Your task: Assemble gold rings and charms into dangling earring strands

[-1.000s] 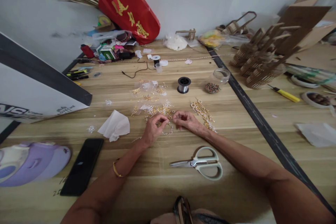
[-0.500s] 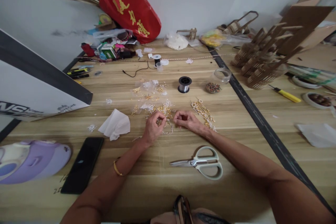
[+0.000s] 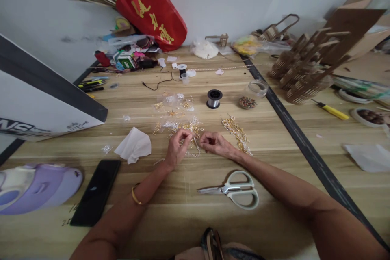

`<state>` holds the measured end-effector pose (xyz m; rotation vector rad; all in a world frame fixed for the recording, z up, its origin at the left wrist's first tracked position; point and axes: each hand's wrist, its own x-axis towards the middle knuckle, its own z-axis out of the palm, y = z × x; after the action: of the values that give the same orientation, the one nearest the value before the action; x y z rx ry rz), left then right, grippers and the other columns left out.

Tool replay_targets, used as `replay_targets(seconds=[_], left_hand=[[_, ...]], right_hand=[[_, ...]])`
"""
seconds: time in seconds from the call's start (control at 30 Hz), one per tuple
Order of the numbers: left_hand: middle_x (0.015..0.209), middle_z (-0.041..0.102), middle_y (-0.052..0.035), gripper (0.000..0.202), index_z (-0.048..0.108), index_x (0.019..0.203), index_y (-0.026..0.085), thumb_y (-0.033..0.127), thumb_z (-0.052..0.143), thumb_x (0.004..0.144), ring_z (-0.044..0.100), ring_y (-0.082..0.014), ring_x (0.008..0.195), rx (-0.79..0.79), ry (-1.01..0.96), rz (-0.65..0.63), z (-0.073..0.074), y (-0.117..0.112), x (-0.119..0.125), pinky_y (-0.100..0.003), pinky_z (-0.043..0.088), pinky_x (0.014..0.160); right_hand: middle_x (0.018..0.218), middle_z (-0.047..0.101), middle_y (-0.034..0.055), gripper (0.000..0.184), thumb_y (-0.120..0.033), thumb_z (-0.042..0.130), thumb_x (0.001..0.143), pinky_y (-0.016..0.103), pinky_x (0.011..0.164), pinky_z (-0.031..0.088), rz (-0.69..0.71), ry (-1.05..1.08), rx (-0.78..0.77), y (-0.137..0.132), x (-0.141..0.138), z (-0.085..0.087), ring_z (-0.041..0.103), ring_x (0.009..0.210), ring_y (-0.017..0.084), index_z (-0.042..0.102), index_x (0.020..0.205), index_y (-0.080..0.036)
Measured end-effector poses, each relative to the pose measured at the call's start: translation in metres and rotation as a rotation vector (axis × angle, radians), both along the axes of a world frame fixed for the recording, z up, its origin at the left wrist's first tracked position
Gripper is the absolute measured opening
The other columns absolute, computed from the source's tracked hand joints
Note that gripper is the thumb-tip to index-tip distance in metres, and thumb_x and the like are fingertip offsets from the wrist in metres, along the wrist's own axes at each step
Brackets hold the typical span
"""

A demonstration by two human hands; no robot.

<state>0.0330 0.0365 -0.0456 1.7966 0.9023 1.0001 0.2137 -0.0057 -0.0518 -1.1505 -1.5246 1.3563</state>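
Observation:
Near the middle of the table, my left hand (image 3: 179, 146) is closed in a pinch, thumb against forefinger; what sits between the fingertips is too small to name. My right hand (image 3: 216, 144) is close beside it, fingers curled and pinched on something I cannot make out. Just beyond both hands lies a heap of small gold and silver jewelry findings (image 3: 183, 126), partly on clear plastic bags. A thin silver chain (image 3: 193, 154) rests on the wood between the hands. To the right of my right hand is a bundle of gold and silver beaded strands (image 3: 239, 132).
Scissors (image 3: 233, 189) lie in front of my hands. A wire spool (image 3: 214, 98) and a glass jar of beads (image 3: 249, 99) stand farther back. At left are a folded tissue (image 3: 134, 146), a black phone (image 3: 96, 193) and a white box (image 3: 39, 101). Woven baskets (image 3: 301, 73) stand at right.
My right hand has shifted slightly left, closer to my left hand. My left hand's fingers have turned a little, and more of the chain below shows.

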Motion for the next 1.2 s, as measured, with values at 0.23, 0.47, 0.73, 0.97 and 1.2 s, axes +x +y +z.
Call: replay_targets(seconds=[0.23,0.47,0.73,0.97,1.2], left_hand=[[0.086,0.064,-0.0055,0.012,0.053,0.084,0.017,0.027,0.046,0.086,0.060,-0.0157,0.082,-0.007,0.070,-0.043,0.004,-0.001,0.000,-0.028,0.046,0.078],[0.073,0.060,-0.0017,0.010,0.057,0.076,0.017,0.023,0.053,0.081,0.055,-0.0132,0.070,0.138,0.165,-0.003,0.000,0.000,0.000,-0.024,0.043,0.068],[0.067,0.056,0.0010,0.012,0.056,0.075,0.016,0.027,0.056,0.079,0.051,-0.0102,0.062,-0.085,0.084,0.001,-0.001,0.002,0.001,-0.020,0.041,0.060],[0.066,0.055,0.0013,0.013,0.055,0.076,0.015,0.028,0.056,0.079,0.052,-0.0099,0.061,-0.212,-0.014,-0.023,-0.001,0.004,0.001,-0.020,0.042,0.060],[0.066,0.055,0.0007,0.012,0.054,0.075,0.015,0.026,0.057,0.078,0.052,-0.0102,0.062,-0.191,-0.017,-0.028,-0.001,0.003,0.002,-0.021,0.042,0.060]], right_hand=[[0.048,0.046,-0.0067,0.024,-0.038,0.061,0.077,0.018,0.043,0.037,-0.042,0.072,-0.048,0.002,0.001,0.000,0.044,0.042,0.007,0.056,0.076,-0.014],[0.049,0.050,-0.0061,0.025,-0.039,0.058,0.079,0.018,0.043,0.038,-0.062,0.102,-0.025,0.003,0.001,0.002,0.048,0.042,0.007,0.054,0.077,-0.015],[0.050,0.053,-0.0055,0.026,-0.040,0.055,0.082,0.019,0.043,0.039,-0.104,0.160,-0.004,0.002,-0.002,-0.004,0.049,0.041,0.008,0.051,0.087,-0.015],[0.073,0.062,0.0016,0.026,-0.035,0.053,0.083,0.018,0.037,0.032,-0.269,-0.107,0.189,-0.007,-0.003,-0.001,0.046,0.040,0.006,0.055,0.101,-0.016],[0.083,0.062,0.0037,0.027,-0.030,0.056,0.082,0.019,0.043,0.035,-0.220,-0.268,0.417,-0.014,-0.009,0.002,0.044,0.045,0.006,0.055,0.105,-0.016]])
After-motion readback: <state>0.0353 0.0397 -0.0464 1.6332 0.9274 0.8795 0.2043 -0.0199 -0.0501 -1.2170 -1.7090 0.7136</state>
